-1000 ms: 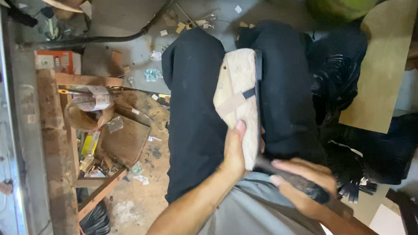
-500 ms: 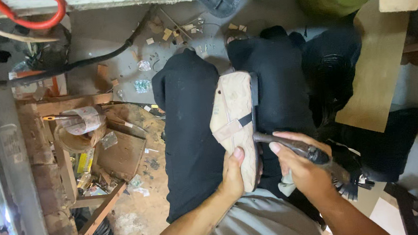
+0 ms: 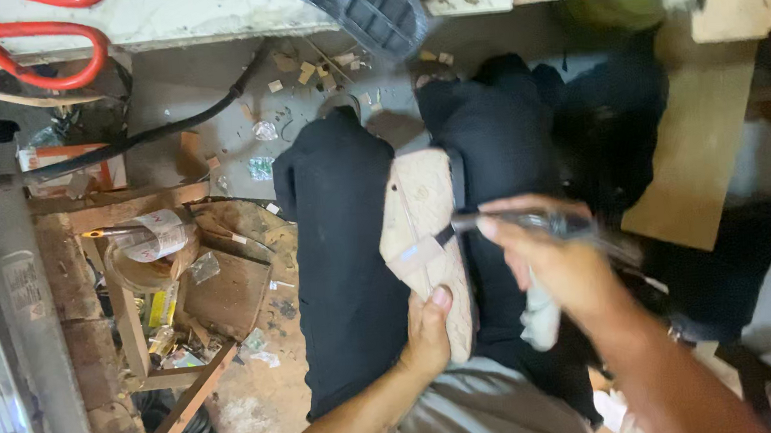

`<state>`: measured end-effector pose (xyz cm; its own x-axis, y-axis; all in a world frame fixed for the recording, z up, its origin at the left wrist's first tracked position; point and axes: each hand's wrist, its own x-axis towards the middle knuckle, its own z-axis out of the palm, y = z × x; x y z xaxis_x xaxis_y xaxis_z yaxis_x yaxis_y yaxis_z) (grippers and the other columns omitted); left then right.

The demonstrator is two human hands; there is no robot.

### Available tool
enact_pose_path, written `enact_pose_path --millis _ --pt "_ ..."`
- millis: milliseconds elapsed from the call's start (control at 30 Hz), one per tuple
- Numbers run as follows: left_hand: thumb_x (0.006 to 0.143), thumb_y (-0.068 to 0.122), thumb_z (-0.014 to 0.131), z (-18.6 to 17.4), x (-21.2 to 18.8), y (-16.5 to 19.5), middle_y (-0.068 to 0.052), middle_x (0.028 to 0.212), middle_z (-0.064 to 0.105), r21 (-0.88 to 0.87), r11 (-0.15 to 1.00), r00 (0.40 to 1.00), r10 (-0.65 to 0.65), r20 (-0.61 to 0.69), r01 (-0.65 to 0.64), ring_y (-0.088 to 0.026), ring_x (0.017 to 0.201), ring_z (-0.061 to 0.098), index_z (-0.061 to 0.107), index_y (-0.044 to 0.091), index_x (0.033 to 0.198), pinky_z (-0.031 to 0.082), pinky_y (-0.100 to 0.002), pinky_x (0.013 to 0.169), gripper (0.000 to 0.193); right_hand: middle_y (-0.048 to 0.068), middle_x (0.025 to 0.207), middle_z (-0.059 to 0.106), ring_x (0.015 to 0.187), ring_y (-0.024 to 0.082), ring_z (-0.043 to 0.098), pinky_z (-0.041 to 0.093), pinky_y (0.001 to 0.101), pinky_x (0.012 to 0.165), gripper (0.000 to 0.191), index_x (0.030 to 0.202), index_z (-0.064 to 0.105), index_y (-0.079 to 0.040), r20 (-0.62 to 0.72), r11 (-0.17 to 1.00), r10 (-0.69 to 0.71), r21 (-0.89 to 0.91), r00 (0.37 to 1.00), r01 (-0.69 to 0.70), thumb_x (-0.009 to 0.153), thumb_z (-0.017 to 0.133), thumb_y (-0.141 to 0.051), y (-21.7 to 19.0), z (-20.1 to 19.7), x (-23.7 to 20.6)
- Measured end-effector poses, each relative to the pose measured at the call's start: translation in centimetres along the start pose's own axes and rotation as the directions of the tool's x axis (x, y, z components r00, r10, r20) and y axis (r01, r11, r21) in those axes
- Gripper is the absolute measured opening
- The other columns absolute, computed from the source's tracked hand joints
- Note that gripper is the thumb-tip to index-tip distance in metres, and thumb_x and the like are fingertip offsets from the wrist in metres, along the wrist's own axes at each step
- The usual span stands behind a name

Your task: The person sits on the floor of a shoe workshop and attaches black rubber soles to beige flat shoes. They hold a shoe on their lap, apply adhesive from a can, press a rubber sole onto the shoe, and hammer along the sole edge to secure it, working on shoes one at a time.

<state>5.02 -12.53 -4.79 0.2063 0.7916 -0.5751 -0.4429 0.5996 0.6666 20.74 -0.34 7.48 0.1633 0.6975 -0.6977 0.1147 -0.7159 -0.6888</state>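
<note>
where the view begins at the left, a wooden crate (image 3: 126, 292) on the floor holds a clear jar (image 3: 145, 254) with a paper label, small bottles and scraps; above it lie a black hose (image 3: 168, 128) and a red-handled tool (image 3: 42, 51). next, the person's left hand (image 3: 429, 332) is closed around the near end of a beige shoe sole piece (image 3: 423, 232), thumb on top, pressing it against the lap between two black-trousered legs (image 3: 344, 275). the piece looks light, flat and somewhat stiff with a little flex, its surface matt and not slippery; a hold at the near end, where the hand already grips, seems soundest, leaving the middle free. further right, the right hand (image 3: 559, 262) is clenched on a slim brush-like tool (image 3: 496, 223), its tip touching the middle of the sole beside a pale wet-looking patch; a white rag seems tucked under the palm, though blur makes this uncertain. far right leans a plywood board (image 3: 693, 165).
</note>
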Motion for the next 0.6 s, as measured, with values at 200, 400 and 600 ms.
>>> enact_pose_path --millis 200,400,600 --pt "0.096 0.045 0.06 0.0 -2.0 4.0 -0.015 0.146 0.051 0.206 0.969 0.965 0.081 0.251 -0.134 -0.024 0.134 0.049 0.038 -0.002 0.152 0.04 -0.039 0.113 0.077 0.005 0.051 0.055 0.038 0.013 0.049 0.036 0.0286 0.035 0.031 0.11 0.075 0.005 0.315 0.959 -0.088 0.283 0.945 -0.005 0.084 0.074 -0.012 2.0 -5.2 0.8" --pt "0.086 0.028 0.079 -1.7 3.3 12.5 -0.011 0.149 0.051 -0.106 0.989 0.912 -0.056 0.405 0.108 -0.023 0.131 0.057 0.029 0.012 0.159 0.046 -0.04 0.113 0.09 0.007 0.053 0.055 0.04 0.015 0.049 0.038 0.0318 0.036 0.034 0.114 0.072 0.009 0.354 0.892 -0.032 0.432 0.935 -0.133 0.084 0.07 -0.007 8.1 -5.7 -3.2" --pt "0.088 0.001 0.079 0.0 6.8 11.7 -0.009 0.12 0.07 -0.103 0.994 0.946 -0.001 0.325 0.036 -0.017 0.104 0.068 0.062 0.002 0.13 0.057 -0.035 0.093 0.046 0.007 0.052 0.053 0.041 0.016 0.049 0.04 0.0338 0.038 0.033 0.113 0.073 0.008 0.226 0.882 -0.032 0.465 0.973 -0.079 0.085 0.069 -0.008 10.0 -5.5 -3.9"
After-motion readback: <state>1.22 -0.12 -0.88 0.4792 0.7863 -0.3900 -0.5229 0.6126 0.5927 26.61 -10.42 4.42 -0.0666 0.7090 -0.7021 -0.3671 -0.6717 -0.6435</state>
